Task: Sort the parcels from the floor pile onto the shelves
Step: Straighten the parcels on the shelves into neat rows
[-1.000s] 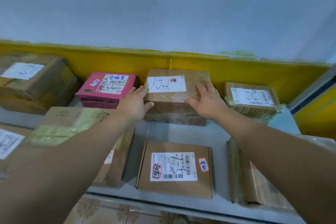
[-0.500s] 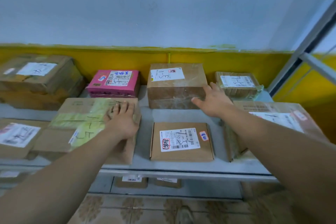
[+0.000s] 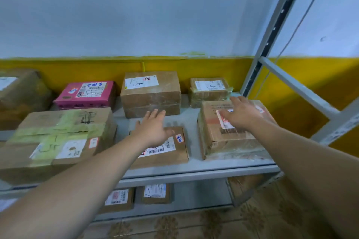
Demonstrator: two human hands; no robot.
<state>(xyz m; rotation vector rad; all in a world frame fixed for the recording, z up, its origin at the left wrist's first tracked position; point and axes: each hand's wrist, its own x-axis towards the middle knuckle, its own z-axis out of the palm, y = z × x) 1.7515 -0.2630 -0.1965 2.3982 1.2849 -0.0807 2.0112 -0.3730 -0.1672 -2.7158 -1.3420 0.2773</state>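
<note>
Several parcels lie on a grey metal shelf (image 3: 213,168). A tall brown box (image 3: 151,95) stands at the back middle, a pink box (image 3: 87,94) to its left, a small taped box (image 3: 209,91) to its right. My left hand (image 3: 153,128) hovers open over a flat brown parcel (image 3: 174,153) at the front middle. My right hand (image 3: 242,114) is spread open over the label of a plastic-wrapped brown box (image 3: 229,137) at the front right. Neither hand grips anything.
A large box with green tape (image 3: 58,141) fills the front left, another brown box (image 3: 19,95) sits behind it. Two small parcels (image 3: 155,194) lie on the lower shelf. A grey shelf upright (image 3: 272,31) rises at right. Patterned floor tiles lie below.
Both hands left the tall back box and drew back. The left hand moved from the green-taped box to over the flat parcel; the right moved right over the wrapped box. The view pulled back.
</note>
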